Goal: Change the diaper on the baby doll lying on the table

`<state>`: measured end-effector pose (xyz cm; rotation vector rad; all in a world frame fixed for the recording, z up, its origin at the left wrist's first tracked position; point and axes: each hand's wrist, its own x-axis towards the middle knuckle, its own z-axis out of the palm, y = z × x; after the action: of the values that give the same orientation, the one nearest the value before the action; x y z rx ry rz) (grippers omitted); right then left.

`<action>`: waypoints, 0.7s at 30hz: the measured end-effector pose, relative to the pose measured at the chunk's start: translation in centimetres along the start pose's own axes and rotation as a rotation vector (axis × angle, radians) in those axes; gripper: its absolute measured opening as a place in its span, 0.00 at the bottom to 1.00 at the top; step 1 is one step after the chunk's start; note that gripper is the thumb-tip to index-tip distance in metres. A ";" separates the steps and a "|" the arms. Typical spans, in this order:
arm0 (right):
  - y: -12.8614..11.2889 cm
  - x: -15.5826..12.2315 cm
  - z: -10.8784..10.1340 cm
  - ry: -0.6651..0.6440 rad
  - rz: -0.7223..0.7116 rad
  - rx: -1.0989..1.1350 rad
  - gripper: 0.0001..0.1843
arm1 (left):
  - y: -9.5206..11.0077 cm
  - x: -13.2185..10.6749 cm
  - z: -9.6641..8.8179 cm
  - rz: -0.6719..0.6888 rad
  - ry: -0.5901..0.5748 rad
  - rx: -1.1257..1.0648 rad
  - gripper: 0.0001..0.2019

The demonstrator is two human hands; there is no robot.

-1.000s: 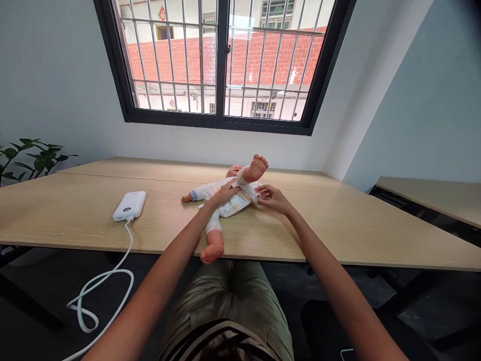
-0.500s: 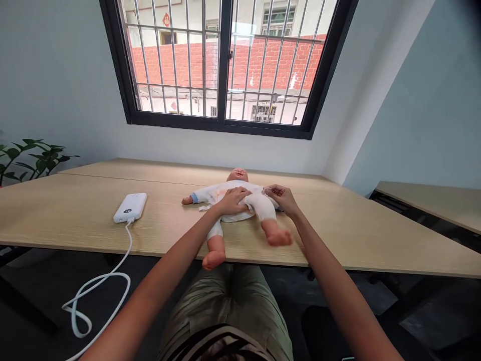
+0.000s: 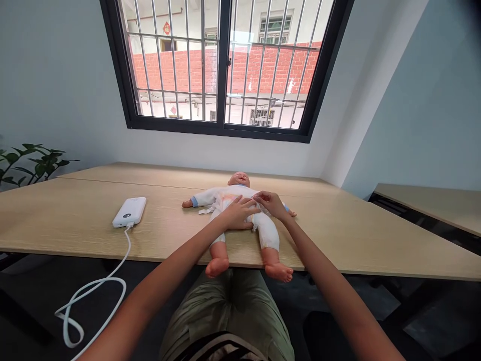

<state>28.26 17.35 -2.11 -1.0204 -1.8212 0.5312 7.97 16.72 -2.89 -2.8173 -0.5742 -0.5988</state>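
Note:
A baby doll [image 3: 268, 233] in a white suit with blue cuffs lies on its back on the table, head toward the window and feet over the front edge. What looks like a white diaper [image 3: 229, 197] with a faint orange print is around its hips, and a white tab [image 3: 205, 211] sticks out on the left. My left hand [image 3: 239, 214] rests on the doll's lower belly, fingers stretched out over the diaper. At the right side of the waist, my right hand [image 3: 268, 201] is closed in a pinch on the diaper's edge; the pinched bit is mostly hidden by fingers.
On the left of the wooden table [image 3: 338, 225] lies a white power bank [image 3: 130, 211], its white cable [image 3: 126, 250] hanging off the front edge. A green plant [image 3: 37, 160] stands at the far left. Behind the table is a barred window [image 3: 221, 132].
My right hand has moved inward to the left, over the doll's waist. The doll's right-hand leg, lifted before, now lies down on the table edge. My left hand stays on the belly.

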 end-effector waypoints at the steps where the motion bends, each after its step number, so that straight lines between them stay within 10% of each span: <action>1: 0.2 0.0 0.0 0.029 0.008 -0.070 0.22 | 0.1 -0.1 -0.1 0.000 0.021 -0.015 0.23; 8: 1.9 -0.3 -0.6 0.162 0.119 -0.541 0.10 | 0.4 -0.3 -0.4 0.021 0.053 -0.110 0.27; 21: -0.5 0.1 0.1 0.042 -0.122 0.010 0.20 | 0.5 0.3 -0.1 0.038 0.003 -0.030 0.28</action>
<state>27.95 17.17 -1.76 -0.9007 -1.8283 0.4404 8.42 16.39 -2.75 -2.8481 -0.5136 -0.6101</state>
